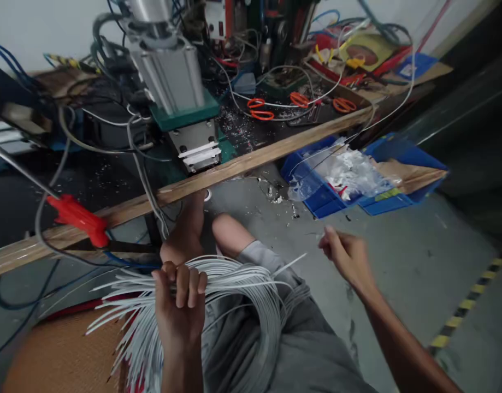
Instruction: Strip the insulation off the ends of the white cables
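My left hand (180, 297) is closed around a thick bundle of white wires (242, 289) that loops over my lap. The wires' cut ends fan out to the left, and one strand (289, 264) sticks up toward the right. My right hand (344, 255) hovers over the floor to the right of my knees, with fingertips pinched together; whether anything thin is between them is too small to make out. Grey shorts (291, 349) and bare knees (228, 232) lie under the bundle.
A wooden bench edge (242, 162) runs diagonally above my knees. On the bench stand a metal press (169, 71), orange scissors (261, 109) and tangled cables. A red-handled tool (79, 217) lies at the left. Blue bins (328, 185) with plastic bags sit on the floor.
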The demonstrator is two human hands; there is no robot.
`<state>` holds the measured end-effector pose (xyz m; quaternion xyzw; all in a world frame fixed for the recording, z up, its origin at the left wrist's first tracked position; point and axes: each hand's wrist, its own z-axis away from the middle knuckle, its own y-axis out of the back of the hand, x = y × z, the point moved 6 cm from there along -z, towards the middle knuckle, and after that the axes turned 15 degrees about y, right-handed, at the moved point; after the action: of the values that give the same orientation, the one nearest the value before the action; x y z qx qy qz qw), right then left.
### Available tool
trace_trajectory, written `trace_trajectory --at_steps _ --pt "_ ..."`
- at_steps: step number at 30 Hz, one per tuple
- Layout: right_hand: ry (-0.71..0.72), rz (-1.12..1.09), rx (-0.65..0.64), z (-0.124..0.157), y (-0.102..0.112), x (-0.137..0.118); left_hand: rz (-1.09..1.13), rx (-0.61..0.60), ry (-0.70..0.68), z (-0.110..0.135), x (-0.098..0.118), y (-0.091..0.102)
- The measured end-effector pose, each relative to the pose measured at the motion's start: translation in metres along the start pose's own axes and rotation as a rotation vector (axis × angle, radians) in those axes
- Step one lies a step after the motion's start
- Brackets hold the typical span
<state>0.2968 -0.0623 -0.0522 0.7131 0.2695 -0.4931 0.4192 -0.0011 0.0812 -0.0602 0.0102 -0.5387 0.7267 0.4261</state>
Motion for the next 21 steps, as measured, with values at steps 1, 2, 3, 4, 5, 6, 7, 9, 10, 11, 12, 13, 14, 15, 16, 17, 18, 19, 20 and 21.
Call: trace_trajectory --at_steps 1,2,3,4,5,6,7,9,10,11,12,13,14,15,16,17,18,19,20,21 --pt "-0.062 -0.016 -0.014 0.006 0.004 0.011 0.021 0.001 0.012 -0.001 0.001 0.001" --pt "-0.115 -0.043 -0.032 0.012 0.001 0.02 0.039 0.0 0.021 -0.002 0.002 0.002" --pt "-0.153 -0.079 -0.045 0.015 -0.009 0.029 0.052 0.0 0.026 -0.003 0.003 0.003" --pt "-0.177 -0.119 -0.042 0.017 -0.024 0.036 0.058 0.001 0.028 -0.004 0.003 0.004" --pt "-0.186 -0.159 -0.025 0.015 -0.041 0.041 0.059 0.002 0.023 -0.005 0.003 0.004" --pt "-0.181 -0.197 -0.003 0.012 -0.059 0.044 0.055 0.004 0.008 -0.006 0.004 0.005" --pt "-0.168 -0.233 0.008 0.007 -0.078 0.044 0.045 0.006 -0.017 -0.007 0.004 0.005" --pt "-0.123 -0.292 -0.031 -0.004 -0.111 0.035 0.014 0.008 -0.093 -0.009 0.006 0.004" --pt "-0.093 -0.311 -0.086 -0.008 -0.125 0.025 -0.006 0.008 -0.137 -0.01 0.006 0.004" --pt "-0.056 -0.321 -0.157 -0.01 -0.137 0.013 -0.028 0.008 -0.178 -0.011 0.006 0.003" --pt "-0.011 -0.317 -0.239 -0.01 -0.146 -0.001 -0.051 0.009 -0.213 -0.012 0.006 0.001" --pt "0.042 -0.302 -0.324 -0.008 -0.153 -0.016 -0.074 0.006 -0.239 -0.013 0.005 -0.001" --pt "0.101 -0.276 -0.409 -0.005 -0.159 -0.03 -0.096 0.001 -0.257 -0.013 0.004 -0.003" --pt "0.16 -0.242 -0.488 0.0 -0.163 -0.043 -0.115 -0.008 -0.266 -0.014 0.003 -0.006" --pt "0.215 -0.202 -0.558 0.004 -0.166 -0.053 -0.133 -0.023 -0.267 -0.014 0.001 -0.01" --pt "0.264 -0.162 -0.615 0.009 -0.168 -0.061 -0.147 -0.041 -0.263 -0.013 -0.001 -0.014" --pt "0.306 -0.123 -0.66 0.012 -0.168 -0.067 -0.158 -0.059 -0.255 -0.012 -0.003 -0.018" --pt "0.34 -0.089 -0.69 0.014 -0.166 -0.071 -0.165 -0.075 -0.247 -0.01 -0.005 -0.022" --pt "0.369 -0.064 -0.713 0.015 -0.163 -0.073 -0.164 -0.086 -0.242 -0.008 -0.007 -0.027" --pt "0.395 -0.048 -0.73 0.014 -0.157 -0.075 -0.156 -0.094 -0.243 -0.006 -0.008 -0.031"
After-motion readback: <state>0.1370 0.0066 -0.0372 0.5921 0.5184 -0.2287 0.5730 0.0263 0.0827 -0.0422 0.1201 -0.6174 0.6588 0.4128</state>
